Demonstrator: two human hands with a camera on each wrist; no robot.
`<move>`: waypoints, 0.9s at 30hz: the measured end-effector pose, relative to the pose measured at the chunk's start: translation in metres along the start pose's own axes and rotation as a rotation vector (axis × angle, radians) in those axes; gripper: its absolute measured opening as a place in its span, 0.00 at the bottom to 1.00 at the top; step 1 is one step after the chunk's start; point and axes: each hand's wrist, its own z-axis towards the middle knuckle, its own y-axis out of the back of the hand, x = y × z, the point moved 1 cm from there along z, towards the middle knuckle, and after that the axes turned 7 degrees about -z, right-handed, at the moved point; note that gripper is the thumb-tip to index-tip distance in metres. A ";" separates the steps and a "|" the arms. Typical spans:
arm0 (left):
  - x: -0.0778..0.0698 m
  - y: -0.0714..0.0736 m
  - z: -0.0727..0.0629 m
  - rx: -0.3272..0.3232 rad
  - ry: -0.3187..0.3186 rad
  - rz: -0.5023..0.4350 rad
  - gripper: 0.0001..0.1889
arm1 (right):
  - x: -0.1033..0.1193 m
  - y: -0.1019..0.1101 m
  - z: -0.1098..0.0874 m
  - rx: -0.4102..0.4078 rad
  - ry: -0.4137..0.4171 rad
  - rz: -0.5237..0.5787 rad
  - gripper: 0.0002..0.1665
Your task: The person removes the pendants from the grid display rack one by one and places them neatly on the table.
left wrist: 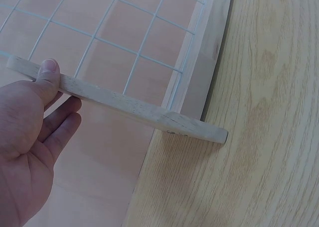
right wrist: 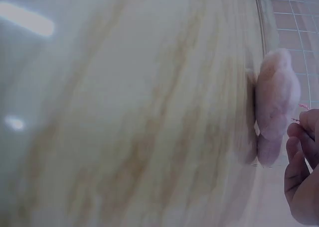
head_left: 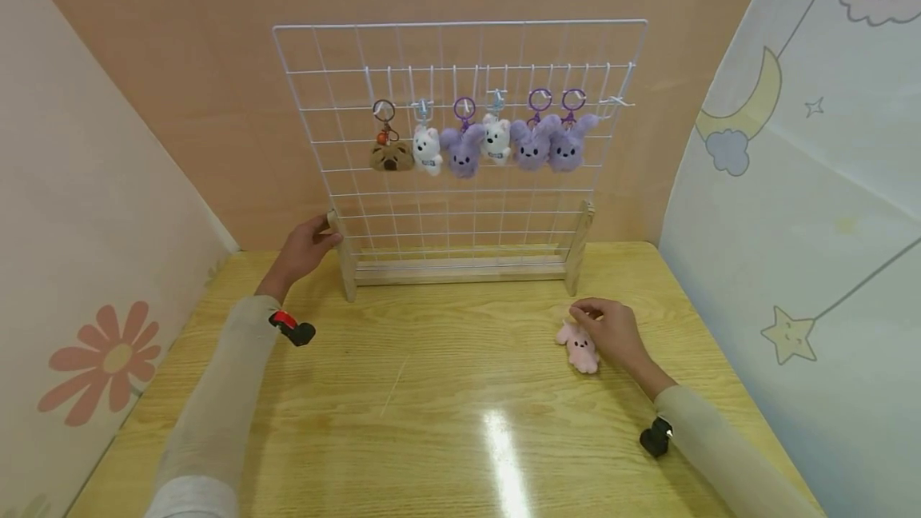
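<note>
While the left hand (head_left: pixel 302 248) clasps the wooden leg (head_left: pixel 348 264) of the wire rack (head_left: pixel 460 22) at nine o'clock, the right hand (head_left: pixel 612 332), fingertips nearly together, pinches the fastening (right wrist: pixel 303 106) of the pink plush (head_left: pixel 581 350) on the table (head_left: pixel 432 390) at four o'clock, seemingly a pick-up calling for a steady lift.

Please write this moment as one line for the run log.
left hand: grips wooden side post | right hand: pinches pink plush toy at its head end | white grid rack: six plush keychains hanging
</note>
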 end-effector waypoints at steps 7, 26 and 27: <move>0.001 0.000 0.001 0.001 0.003 -0.003 0.29 | 0.002 -0.006 0.005 0.069 0.008 0.018 0.10; 0.002 0.001 0.000 -0.005 0.019 -0.016 0.29 | 0.009 0.010 0.019 0.082 0.038 -0.078 0.13; 0.002 0.001 -0.001 -0.004 0.018 -0.017 0.29 | 0.011 0.014 0.021 0.074 0.050 -0.088 0.13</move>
